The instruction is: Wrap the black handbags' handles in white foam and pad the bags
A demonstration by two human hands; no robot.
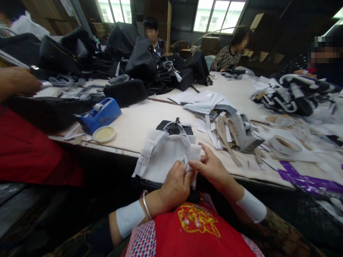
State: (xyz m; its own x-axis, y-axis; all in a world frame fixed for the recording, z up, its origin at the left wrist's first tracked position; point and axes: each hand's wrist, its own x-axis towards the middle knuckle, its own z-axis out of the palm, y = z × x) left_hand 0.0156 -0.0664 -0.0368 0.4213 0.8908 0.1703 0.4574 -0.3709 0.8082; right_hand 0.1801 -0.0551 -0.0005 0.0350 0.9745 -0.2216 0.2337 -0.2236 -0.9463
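Observation:
A black handbag wrapped in white paper (pixel 160 157) lies at the table's near edge, its handle covered in clear plastic. My left hand (pixel 175 185) is closed, pinching the white wrapping at the bag's lower right corner. My right hand (pixel 213 167) grips the same strip of white paper from the right, thumb on top and fingers curled. Both wrists wear white bands, and a silver bangle sits on the left one.
A blue tape dispenser (pixel 100 114) and a round yellow dish (pixel 104 134) stand left. A grey tape dispenser (pixel 245 134), paper strips and white sheets (pixel 206 101) lie right. Black bags (pixel 142 60) pile at the back. Other people sit around; a person's hand (pixel 18 82) shows at left.

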